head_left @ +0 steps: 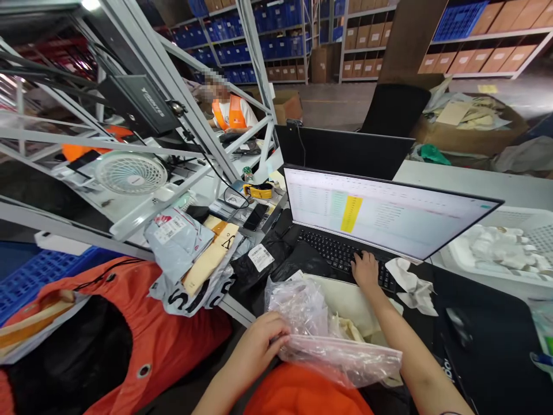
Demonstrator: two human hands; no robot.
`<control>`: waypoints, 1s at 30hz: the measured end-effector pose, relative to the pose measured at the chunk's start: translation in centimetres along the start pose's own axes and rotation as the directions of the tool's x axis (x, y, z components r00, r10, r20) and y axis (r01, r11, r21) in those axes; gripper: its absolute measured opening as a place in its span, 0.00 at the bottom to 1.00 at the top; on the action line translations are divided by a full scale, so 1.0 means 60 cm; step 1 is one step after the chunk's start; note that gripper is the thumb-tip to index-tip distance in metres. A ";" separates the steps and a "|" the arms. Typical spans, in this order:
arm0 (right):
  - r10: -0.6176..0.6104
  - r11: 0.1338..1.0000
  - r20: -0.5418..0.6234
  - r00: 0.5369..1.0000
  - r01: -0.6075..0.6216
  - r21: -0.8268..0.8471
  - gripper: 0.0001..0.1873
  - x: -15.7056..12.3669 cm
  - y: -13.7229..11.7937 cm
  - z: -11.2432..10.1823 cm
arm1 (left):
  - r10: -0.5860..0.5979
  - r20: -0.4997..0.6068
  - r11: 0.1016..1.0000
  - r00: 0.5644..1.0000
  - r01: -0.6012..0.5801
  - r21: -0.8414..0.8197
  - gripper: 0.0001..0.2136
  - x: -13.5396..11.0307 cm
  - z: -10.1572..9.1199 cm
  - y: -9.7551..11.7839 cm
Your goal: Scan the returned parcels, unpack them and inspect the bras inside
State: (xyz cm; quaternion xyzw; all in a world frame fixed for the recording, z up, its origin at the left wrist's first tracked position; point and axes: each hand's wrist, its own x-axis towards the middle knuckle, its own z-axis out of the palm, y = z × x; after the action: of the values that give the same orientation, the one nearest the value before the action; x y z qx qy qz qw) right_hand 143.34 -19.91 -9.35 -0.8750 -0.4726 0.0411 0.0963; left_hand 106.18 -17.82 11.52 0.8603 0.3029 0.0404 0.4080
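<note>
My left hand (259,343) is closed on the edge of a clear plastic bag (328,340) that lies across my lap and the desk edge, over a cream cloth item (345,302). Further forward, my right hand (366,270) rests on the black keyboard (332,253), fingers curled down on the keys. Just behind the keyboard stands a monitor (380,210) showing a spreadsheet with a yellow highlighted column.
Grey and black mailer parcels (190,253) are piled left of the keyboard. A white fan (130,173) sits on the metal rack. A large orange bag (142,328) is at the lower left, a white basket (505,242) at right. Another person in an orange vest (231,112) works behind.
</note>
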 end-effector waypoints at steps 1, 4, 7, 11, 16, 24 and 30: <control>0.000 1.000 -0.006 1.000 0.000 0.003 0.22 -0.001 0.000 0.001 | 0.000 0.009 1.000 1.000 0.000 -0.003 0.06 0.000 -0.001 0.002; -0.003 1.000 -0.021 1.000 0.003 0.017 0.23 -0.008 0.002 0.002 | -0.002 0.022 1.000 1.000 0.002 0.003 0.05 0.000 -0.004 0.009; -0.003 0.999 -0.037 0.999 0.004 0.038 0.23 -0.022 0.012 -0.001 | 0.018 0.003 1.000 1.000 -0.018 0.009 0.05 -0.001 -0.004 0.013; -0.003 0.997 -0.068 0.998 0.008 0.075 0.22 -0.049 0.038 -0.005 | 0.027 -0.012 0.999 1.000 -0.027 0.021 0.07 -0.004 -0.005 0.014; 0.059 0.992 -0.132 0.989 -0.043 0.123 0.22 -0.085 0.089 -0.006 | 0.027 -0.022 0.999 0.999 -0.027 0.023 0.07 -0.006 -0.002 0.011; 0.346 0.938 -0.288 0.893 -0.330 0.105 0.24 -0.184 0.213 -0.041 | 0.121 -0.020 0.992 0.992 -0.121 0.018 0.13 0.000 0.016 -0.034; 0.513 0.856 -0.358 0.780 -0.496 0.146 0.33 -0.276 0.348 -0.044 | 0.134 -0.106 0.987 0.985 -0.123 0.101 0.07 0.018 0.028 -0.053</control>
State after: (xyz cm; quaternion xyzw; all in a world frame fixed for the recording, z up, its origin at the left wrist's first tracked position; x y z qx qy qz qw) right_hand 151.76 -45.27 -11.39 -0.9576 -0.1921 -0.0967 0.1915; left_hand 106.04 -16.85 7.90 0.8927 0.2706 0.1007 0.3460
